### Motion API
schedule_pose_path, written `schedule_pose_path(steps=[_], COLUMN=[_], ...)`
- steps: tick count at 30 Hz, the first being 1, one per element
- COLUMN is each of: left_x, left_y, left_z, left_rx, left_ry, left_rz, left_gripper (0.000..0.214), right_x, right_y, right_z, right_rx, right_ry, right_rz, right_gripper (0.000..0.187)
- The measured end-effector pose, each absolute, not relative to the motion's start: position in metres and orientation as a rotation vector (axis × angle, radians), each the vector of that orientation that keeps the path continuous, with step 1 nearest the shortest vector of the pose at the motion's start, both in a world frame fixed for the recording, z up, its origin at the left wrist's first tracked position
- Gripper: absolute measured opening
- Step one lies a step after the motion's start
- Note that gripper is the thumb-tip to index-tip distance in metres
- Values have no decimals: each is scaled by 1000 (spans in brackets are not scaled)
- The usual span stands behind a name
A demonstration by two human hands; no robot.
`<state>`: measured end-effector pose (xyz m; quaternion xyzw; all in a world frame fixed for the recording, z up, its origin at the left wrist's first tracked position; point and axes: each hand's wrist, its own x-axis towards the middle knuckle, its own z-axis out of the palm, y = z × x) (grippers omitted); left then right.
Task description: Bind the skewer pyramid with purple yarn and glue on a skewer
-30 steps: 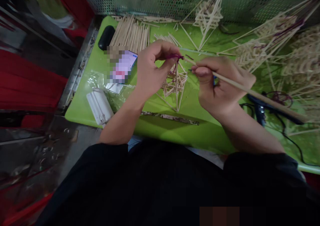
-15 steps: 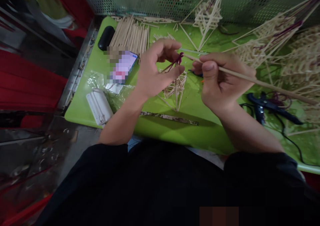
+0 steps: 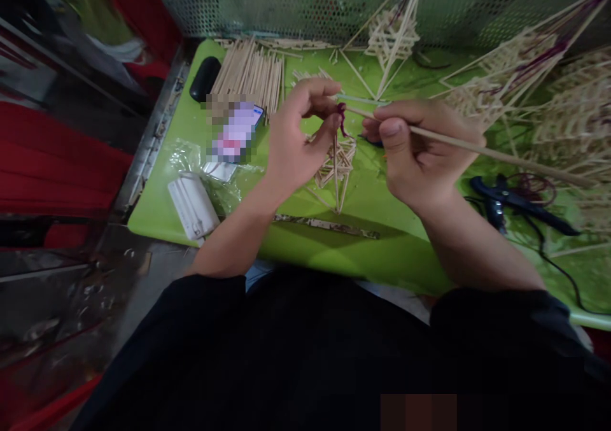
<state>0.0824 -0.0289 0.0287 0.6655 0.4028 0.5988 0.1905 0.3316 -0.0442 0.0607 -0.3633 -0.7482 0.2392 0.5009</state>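
Note:
My right hand [image 3: 420,154] is closed around a long thin bamboo stick [image 3: 506,157] that runs off to the right. Its left tip meets a dark purple thread [image 3: 341,116], which my left hand [image 3: 298,141] pinches between thumb and fingers. Both hands hover over a small star-like frame of thin sticks [image 3: 337,167] lying on the green table [image 3: 363,253]. Part of that frame is hidden behind my left hand.
A bundle of loose sticks [image 3: 251,74], a phone [image 3: 236,132], a black case [image 3: 204,79] and a white box [image 3: 191,205] lie at the left. Finished stick frames [image 3: 548,93] crowd the right. A black tool with cable [image 3: 515,198] lies near my right wrist.
My left fingers have closed again on the purple thread and wound it lower at the stick's tip. The stick has tilted slightly as my right hand shifted left.

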Motion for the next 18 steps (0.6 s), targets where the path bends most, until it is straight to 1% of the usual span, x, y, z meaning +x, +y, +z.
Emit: schedule_pose_path(steps=[4, 8, 10, 14, 18], left_x=[78, 77, 77, 78, 80], left_y=[-23, -25, -27, -27, -25], left_z=[24, 27, 30, 33, 35], left_rx=[1904, 1928, 1923, 1866, 1722], left_ry=[1117, 1101, 1064, 1056, 1061], left_rz=[1663, 1669, 1705, 1707, 1662], left_gripper=[51, 38, 31, 24, 25], right_x=[325, 317, 314, 311, 314], right_y=[-43, -42, -42, -41, -39], right_z=[69, 75, 76, 73, 78], right_rx=[-810, -629, -596, -594, -613], right_ry=[-1705, -1672, -1672, -1679, -1659], right_rz=[459, 414, 445, 488, 489], right_gripper=[47, 28, 23, 26, 30])
